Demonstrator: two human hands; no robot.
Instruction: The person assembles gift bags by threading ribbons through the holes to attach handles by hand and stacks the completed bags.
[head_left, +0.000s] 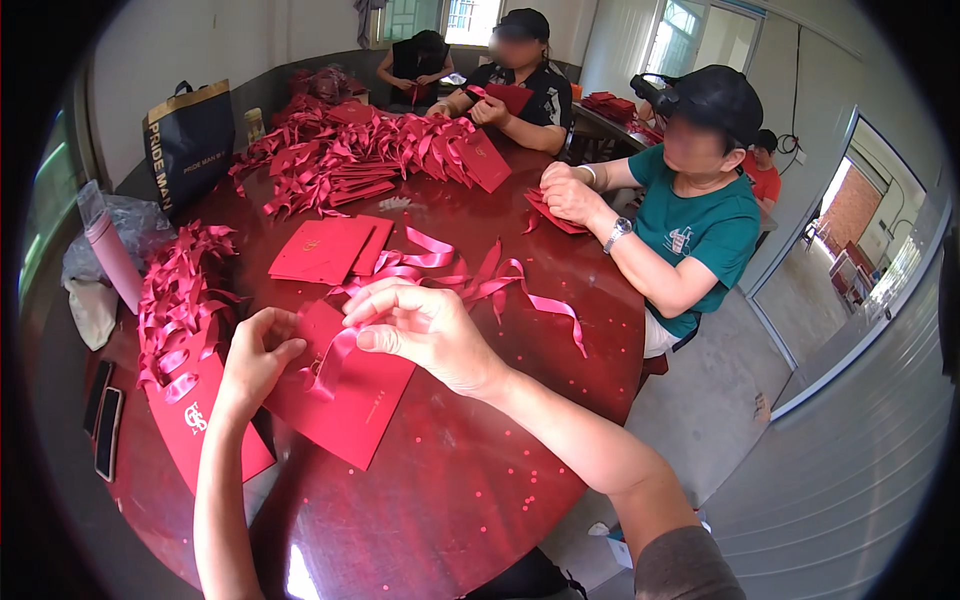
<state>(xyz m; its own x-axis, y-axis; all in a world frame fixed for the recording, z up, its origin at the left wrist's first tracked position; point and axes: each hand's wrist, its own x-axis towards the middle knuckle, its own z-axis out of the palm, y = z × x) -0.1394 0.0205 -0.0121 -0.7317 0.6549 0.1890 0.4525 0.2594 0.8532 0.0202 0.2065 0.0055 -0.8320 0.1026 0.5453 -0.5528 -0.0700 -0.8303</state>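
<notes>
A flat red paper gift bag (350, 425) lies on the table in front of me, tilted, with a pink-red ribbon (333, 366) looped at its upper part. My left hand (258, 362) is closed at the bag's left edge, thumb against fingers. Over the bag's upper right, my right hand (430, 335) pinches the ribbon between thumb and fingers. The ends of the ribbon are partly hidden by my fingers. Just beyond, loose ribbons (545, 300) trail across the table, beside a small stack of red bags (318, 250).
Ribboned bags (210, 400) overlap in a row at my left, near two phones (108, 432) and a pink bottle (112, 255). A large ribboned pile (340, 150) covers the far side. A dark shopping bag (190, 145) stands behind. A person in green (690, 220) works at the right.
</notes>
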